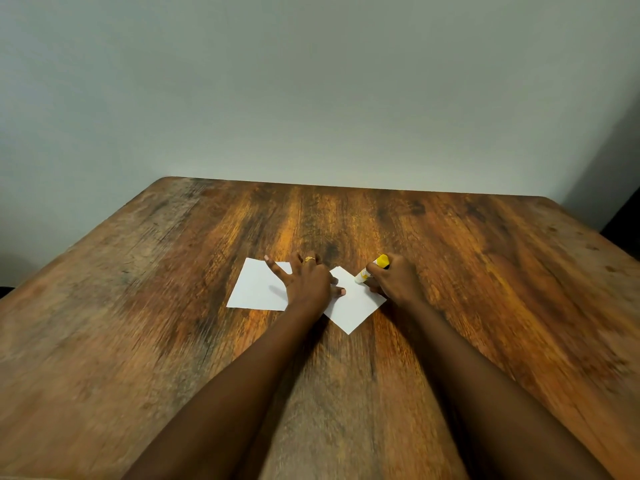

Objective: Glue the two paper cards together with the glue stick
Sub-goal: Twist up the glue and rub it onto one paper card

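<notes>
Head view. Two bare forearms [242, 393] reach in from the bottom edge over a dark-grained wooden table [138, 323].

Right card [356, 308]: white, flat on the table near its middle, turned so one corner points toward the person.

Left card [258, 289]: white, flat, just left of the right card and squarer to the table edge. The left hand covers the strip between them, so I cannot tell whether the two cards touch or overlap.

Left hand [308, 284]: palm down, fingers straight and spread, holding nothing. The thumb tip rests on the right card. The outermost finger stretches over the left card's far corner. A gold ring [309, 259] sits on one of the middle fingers.

Right hand [394, 278]: fingers curled around the glue stick [373, 270], gripping it at mid-body. The stick is tilted, with the yellow end up and away from the person and the pale lower end angled down-left onto the right card near its far right edge. The tip appears to meet the paper, but blur keeps me from confirming contact. The hand's lower fingers lie at that card's right corner.

Far side: the table edge runs straight across, and behind it is a plain pale grey-green wall [311, 81].
</notes>
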